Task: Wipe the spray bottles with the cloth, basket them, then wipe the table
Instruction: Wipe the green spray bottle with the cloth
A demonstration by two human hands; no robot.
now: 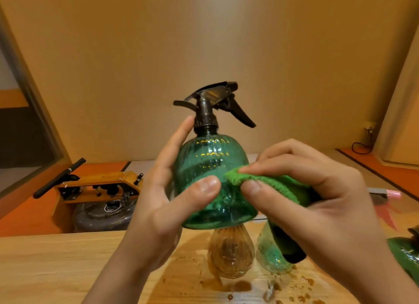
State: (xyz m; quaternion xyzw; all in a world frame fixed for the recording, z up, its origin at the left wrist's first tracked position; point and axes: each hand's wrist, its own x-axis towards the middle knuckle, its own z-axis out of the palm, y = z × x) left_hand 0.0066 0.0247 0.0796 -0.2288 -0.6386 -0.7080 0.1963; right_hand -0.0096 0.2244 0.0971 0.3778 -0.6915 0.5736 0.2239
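I hold a green ribbed spray bottle (210, 167) with a black trigger head upright in the air above the wooden table (56, 265). My left hand (163, 201) grips its left side, thumb across the front. My right hand (313, 195) pinches a green cloth (272, 185) against the bottle's right side. Under the raised bottle stand a clear amber bottle (229, 253) and a green bottle (272, 256); their tops are hidden. Another green bottle (405, 253) shows at the right edge.
Brown droplets and a puddle (231, 286) spot the table near the bottles. A pink sprayer head (390, 195) lies at the right. Beyond the table's far edge sits an orange machine (102, 185) on an orange floor. No basket is in view.
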